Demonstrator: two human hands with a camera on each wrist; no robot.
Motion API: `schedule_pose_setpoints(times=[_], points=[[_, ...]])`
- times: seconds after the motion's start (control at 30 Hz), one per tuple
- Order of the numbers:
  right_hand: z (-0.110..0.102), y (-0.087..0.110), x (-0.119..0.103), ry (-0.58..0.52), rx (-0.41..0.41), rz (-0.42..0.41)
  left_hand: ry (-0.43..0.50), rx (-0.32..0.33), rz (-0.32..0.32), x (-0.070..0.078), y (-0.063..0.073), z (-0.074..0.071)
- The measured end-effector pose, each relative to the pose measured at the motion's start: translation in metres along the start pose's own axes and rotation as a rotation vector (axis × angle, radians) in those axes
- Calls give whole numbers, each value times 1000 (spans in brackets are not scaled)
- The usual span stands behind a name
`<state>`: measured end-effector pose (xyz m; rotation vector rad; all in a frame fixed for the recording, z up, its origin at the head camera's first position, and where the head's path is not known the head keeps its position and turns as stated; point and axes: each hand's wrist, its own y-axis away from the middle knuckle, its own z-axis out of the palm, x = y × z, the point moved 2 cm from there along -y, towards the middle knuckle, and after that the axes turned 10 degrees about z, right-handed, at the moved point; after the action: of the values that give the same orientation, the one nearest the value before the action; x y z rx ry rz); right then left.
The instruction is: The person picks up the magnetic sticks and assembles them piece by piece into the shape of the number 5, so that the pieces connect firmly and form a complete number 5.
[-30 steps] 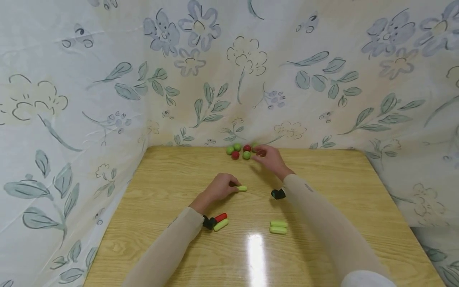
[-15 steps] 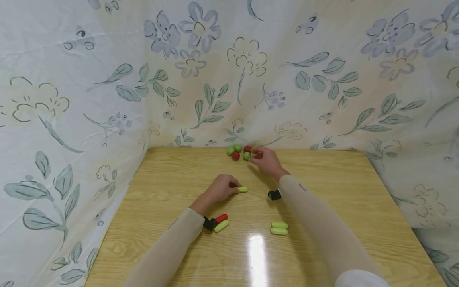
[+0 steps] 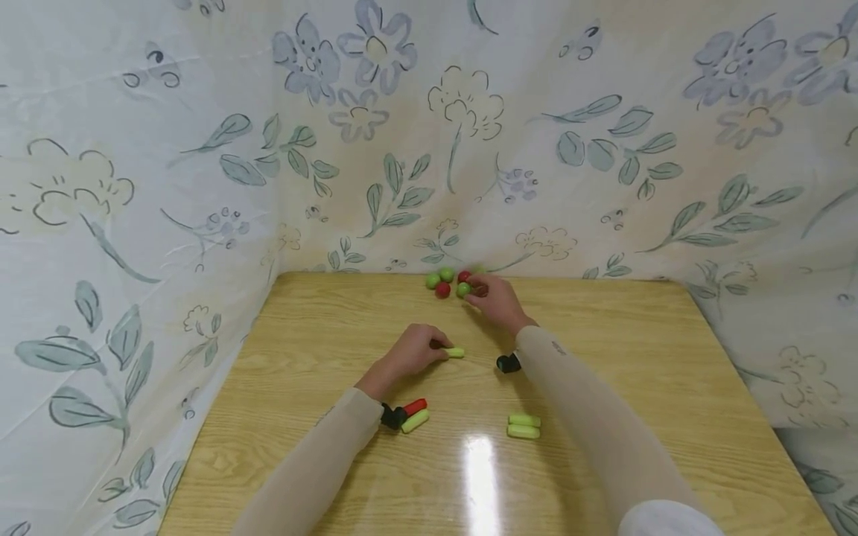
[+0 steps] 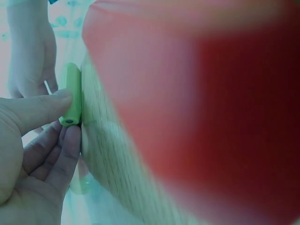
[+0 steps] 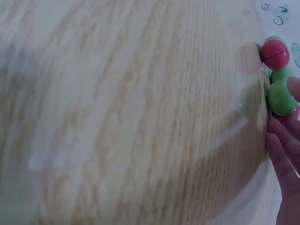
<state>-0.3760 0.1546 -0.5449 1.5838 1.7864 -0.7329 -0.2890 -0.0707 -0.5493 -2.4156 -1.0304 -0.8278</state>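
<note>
My left hand [image 3: 414, 350] pinches a short yellow-green rod [image 3: 455, 353] between thumb and fingers, just above or on the wooden table. In the left wrist view the rod [image 4: 72, 93] shows a dark spot on its near end. Farther back, my right hand [image 3: 497, 300] has thumb and fingers around the right side of a green ball [image 3: 463, 289]. The right wrist view shows the thumb overlapping this green ball [image 5: 280, 97], with the other fingers beside it. A red ball [image 3: 464, 276] lies just behind; another green one is mostly hidden by the right hand.
Two green balls and a red ball [image 3: 442, 290] cluster to the left at the back edge, against a floral cloth [image 3: 362, 193]. A red rod [image 3: 415, 407] and a yellow-green rod [image 3: 415, 422] lie by the left wrist. Two more yellow-green rods [image 3: 523, 432] lie front right.
My right hand has shifted slightly left, closing in from beside the green ball to around it. The left hand and its rod stay in place.
</note>
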Motion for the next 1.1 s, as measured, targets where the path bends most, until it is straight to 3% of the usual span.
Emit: schedule_pose_setpoints(times=[0.4,1.1], points=[[4,-7,-6,147,56,1,5,4,-17,1,0,-1],[8,-10,1,109,97,-27,32,8,-25,2,0,-1]])
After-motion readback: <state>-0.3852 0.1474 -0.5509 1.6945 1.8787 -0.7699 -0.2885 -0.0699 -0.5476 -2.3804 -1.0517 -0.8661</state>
